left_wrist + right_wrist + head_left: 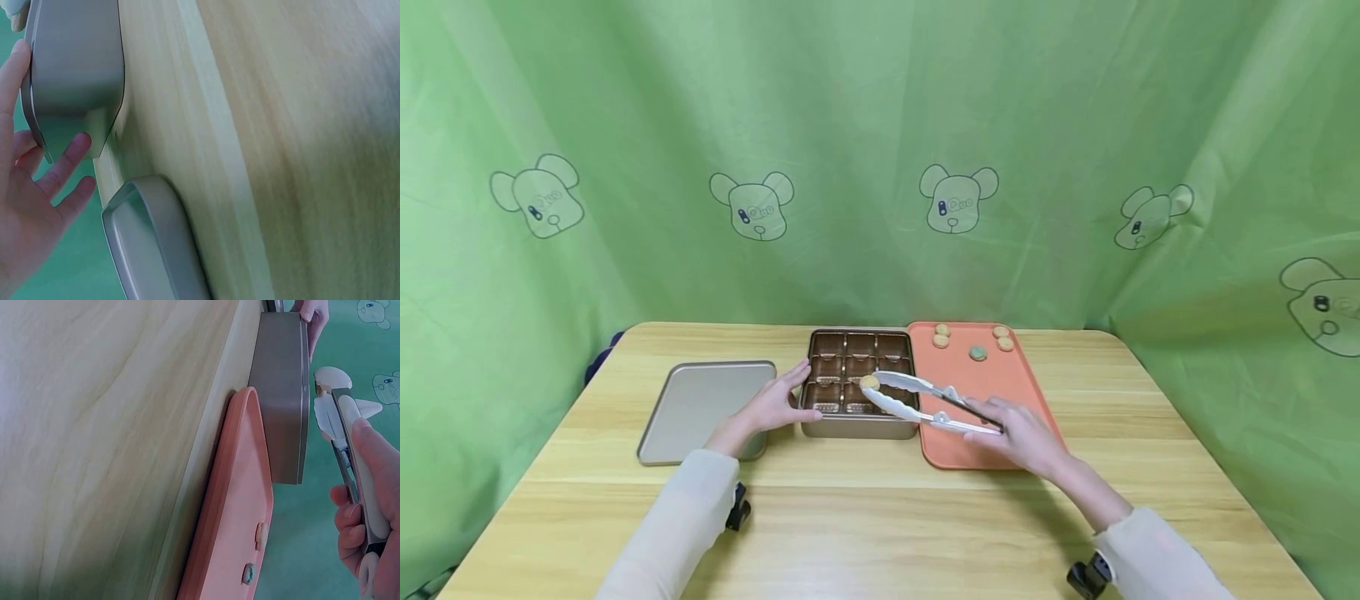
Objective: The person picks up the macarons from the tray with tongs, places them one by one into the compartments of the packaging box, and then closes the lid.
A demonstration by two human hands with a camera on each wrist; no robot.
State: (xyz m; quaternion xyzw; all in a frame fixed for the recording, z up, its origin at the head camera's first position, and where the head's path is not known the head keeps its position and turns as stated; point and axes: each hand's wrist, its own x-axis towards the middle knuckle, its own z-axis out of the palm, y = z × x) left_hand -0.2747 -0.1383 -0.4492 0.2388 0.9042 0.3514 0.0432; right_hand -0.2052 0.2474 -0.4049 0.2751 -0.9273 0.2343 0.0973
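In the head view, my right hand (1018, 433) grips white-tipped tongs (942, 418), which pinch a small tan cookie (869, 382) over a rectangular metal tin (861, 429). Inside the tin sits a brown insert (860, 343) divided into square compartments. My left hand (775, 400) is at the tin's left side, thumb by the front corner and fingers along the rim. Its fingers (62, 172) look spread and fairly straight beside the tin's corner in the left wrist view. The right wrist view has the tong handles (365, 469) held between thumb and curled fingers.
A coral tray (955, 442) stands against the tin's right side, bearing several tan cookies (941, 341) and a green one (977, 353) toward its far end. Left of the tin lies a shallow metal lid (700, 408), hollow side up. Green curtain (850, 250) surrounds the wooden table (850, 533).
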